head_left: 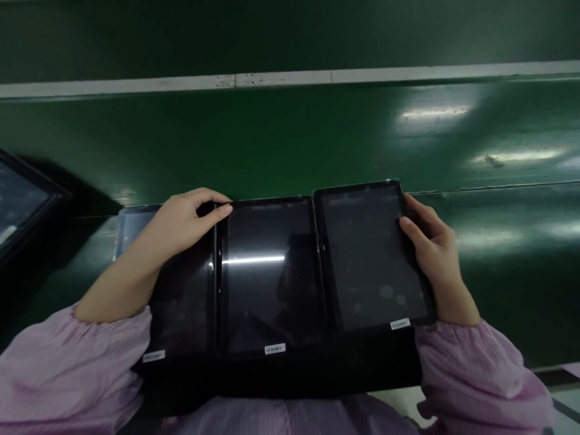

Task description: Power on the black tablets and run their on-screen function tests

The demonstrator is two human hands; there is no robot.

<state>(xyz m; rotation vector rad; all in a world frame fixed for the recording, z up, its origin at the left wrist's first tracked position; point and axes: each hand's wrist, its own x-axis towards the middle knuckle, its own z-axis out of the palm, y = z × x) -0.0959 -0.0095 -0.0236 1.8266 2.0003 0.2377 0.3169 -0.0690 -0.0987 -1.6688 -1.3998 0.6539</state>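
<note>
Three black tablets lie side by side, screens up, each with a small white label near its lower edge. My left hand (183, 223) reaches across the left tablet (185, 302), its thumb and forefinger closed at the upper left corner of the middle tablet (272, 290). A bright streak of light reflects in that middle screen. My right hand (432, 254) grips the right tablet (369, 260) by its right edge, thumb on the front and fingers partly hidden behind. This right tablet sits slightly tilted and higher than the middle one.
Behind the tablets runs a shiny green surface (281, 139) with a pale strip (290, 78) across it. Another dark-framed screen (22, 193) stands at the far left, cut off by the picture's edge. Below the tablets is a dark area.
</note>
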